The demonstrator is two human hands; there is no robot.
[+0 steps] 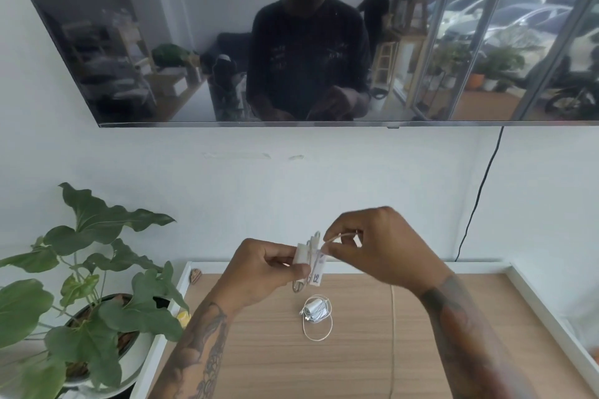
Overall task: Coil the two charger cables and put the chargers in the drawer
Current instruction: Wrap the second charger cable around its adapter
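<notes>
Fingers [275, 257] of the left hand [259, 272] grip a charger [303, 256] above the table [259, 350]; the right hand [382, 246] pinches its cable [334, 239], apparently winding the last turns. The other charger [316, 309] lies coiled below. Next, probably tucking the end; no drawer shows.

A white charger [302, 255] is held up above the wooden desk [259, 350], pinched in the left hand [259, 264]. Its white cable [312, 248] is wound in loops against the block, with loops sticking out above and below it. A small paper tag with dark print hangs beside the lower loops. The free end of this cable, with its white plug, runs to the right hand [382, 246], which pinches it just beside the charger.

The second charger [315, 307], also white, lies on the desk below, its cable [319, 327] gathered in loose round loops around it.
</notes>
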